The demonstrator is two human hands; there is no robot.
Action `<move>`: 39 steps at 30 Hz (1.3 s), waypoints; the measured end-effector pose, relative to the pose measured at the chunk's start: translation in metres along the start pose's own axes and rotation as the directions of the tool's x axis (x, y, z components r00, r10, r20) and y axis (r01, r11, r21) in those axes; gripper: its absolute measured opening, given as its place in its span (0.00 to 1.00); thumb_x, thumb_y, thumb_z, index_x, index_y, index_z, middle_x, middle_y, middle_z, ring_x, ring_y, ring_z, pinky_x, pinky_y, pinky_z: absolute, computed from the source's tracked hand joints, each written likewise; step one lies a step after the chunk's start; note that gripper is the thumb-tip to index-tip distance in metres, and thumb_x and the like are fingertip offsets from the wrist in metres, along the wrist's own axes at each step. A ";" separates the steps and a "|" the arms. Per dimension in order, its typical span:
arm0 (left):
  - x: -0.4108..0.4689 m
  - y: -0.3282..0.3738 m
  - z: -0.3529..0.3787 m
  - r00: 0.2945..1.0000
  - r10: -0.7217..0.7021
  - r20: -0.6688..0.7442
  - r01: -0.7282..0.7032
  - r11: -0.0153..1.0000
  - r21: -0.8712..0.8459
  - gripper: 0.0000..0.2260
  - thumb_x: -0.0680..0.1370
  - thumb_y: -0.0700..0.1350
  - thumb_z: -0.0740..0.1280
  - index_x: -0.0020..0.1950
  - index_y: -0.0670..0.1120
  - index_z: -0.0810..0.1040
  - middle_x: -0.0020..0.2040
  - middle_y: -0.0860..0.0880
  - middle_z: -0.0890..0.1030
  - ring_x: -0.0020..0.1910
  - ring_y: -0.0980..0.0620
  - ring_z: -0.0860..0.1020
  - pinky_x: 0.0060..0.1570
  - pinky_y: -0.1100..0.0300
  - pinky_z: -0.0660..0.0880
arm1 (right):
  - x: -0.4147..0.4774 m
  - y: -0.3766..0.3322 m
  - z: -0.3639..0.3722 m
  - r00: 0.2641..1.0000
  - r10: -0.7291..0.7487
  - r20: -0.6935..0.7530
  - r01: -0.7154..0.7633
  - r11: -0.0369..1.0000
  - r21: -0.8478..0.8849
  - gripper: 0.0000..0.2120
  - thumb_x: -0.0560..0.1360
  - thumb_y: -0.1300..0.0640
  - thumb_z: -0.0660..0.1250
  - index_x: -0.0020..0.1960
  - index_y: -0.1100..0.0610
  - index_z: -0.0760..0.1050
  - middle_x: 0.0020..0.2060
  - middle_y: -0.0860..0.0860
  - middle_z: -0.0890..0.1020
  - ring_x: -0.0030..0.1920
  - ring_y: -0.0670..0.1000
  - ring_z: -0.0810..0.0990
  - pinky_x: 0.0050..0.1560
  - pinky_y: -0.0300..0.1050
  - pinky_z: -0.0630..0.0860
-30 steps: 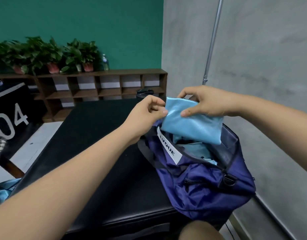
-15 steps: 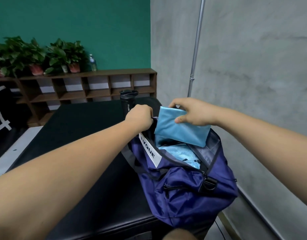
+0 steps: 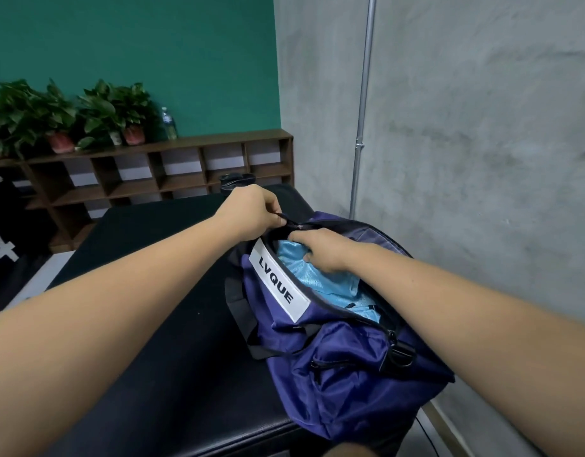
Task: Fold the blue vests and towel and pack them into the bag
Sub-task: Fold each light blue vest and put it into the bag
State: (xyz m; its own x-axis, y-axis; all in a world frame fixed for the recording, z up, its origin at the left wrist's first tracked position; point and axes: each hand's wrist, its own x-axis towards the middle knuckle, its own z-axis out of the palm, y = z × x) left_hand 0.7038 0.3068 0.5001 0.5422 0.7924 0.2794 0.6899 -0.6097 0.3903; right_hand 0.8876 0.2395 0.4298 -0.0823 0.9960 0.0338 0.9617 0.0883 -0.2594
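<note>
Logged purple bag (image 3: 350,367) lying on the black padded surface (image 3: 136,291), at about 4 o'clock from frame centre, near end hanging past the surface's near-right corner. Main opening unzipped and gaping upward. Noted white LVQUE label (image 3: 278,285) along the opening's 9 o'clock lip.

Found left hand (image 3: 251,214) at the bag's 12 o'clock end, thumb and fingers pinching the dark rim of the opening. Cannot tell whether zip pull or fabric edge.

Found right hand (image 3: 321,250) inside the opening, just beside the left hand at its 4 o'clock. Fingers curled down over light-blue cloth (image 3: 317,282), thumb tucked against it, fingertips hidden in the folds.

Cloth wholly inside the bag, below the lips, filling the opening from the 12 o'clock end toward 5 o'clock. Cannot tell towel from vest.

Noted black strap (image 3: 241,311) draped off the bag's 9 o'clock side onto the surface, and black buckle (image 3: 401,351) at the opening's 5 o'clock end.

Background: black bottle (image 3: 235,179) upright at 12 o'clock of the left hand, mostly hidden behind it. Wooden shelf (image 3: 152,179) at 10 o'clock, potted plants (image 3: 63,117) and a clear water bottle (image 3: 168,123) on top. Metal pole (image 3: 363,110) against the grey wall at 1 o'clock.
</note>
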 end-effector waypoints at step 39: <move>-0.029 -0.012 0.011 0.996 0.009 0.094 -0.016 0.997 0.074 0.07 0.79 0.50 0.76 0.49 0.48 0.83 0.44 0.52 0.80 0.44 0.50 0.79 0.43 0.58 0.71 | -0.021 -0.009 0.044 0.997 -0.008 -0.079 -0.041 0.797 -0.602 0.18 0.83 0.55 0.65 0.71 0.58 0.69 0.65 0.58 0.75 0.64 0.61 0.76 0.55 0.56 0.75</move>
State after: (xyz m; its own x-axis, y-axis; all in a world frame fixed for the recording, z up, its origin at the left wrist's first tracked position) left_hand 0.6852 0.2915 0.4774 0.5911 0.7816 0.1994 0.7145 -0.6220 0.3202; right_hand 0.8693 0.2182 0.3890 -0.0692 0.9912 0.1125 0.9275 0.0224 0.3733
